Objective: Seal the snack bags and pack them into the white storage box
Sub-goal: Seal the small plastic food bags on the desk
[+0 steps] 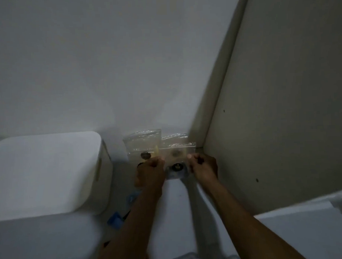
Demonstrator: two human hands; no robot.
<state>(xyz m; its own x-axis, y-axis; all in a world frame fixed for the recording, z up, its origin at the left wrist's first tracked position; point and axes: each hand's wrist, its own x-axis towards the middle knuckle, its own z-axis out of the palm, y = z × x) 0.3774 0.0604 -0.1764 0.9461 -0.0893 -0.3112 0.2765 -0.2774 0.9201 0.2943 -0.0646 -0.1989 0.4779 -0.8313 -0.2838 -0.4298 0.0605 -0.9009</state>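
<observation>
Both hands, left and right, pinch one clear snack bag near the table's far right corner. Other bags remain unpacked; the white storage box stands lidded at left.

The snack bag held up in both hands is thin clear plastic, glossy and crinkled, catching light along its top edge. Another clear plastic bag behind it looks equally shiny. The white storage box has a smooth, matt plastic-looking lid. The wall is matt.
</observation>
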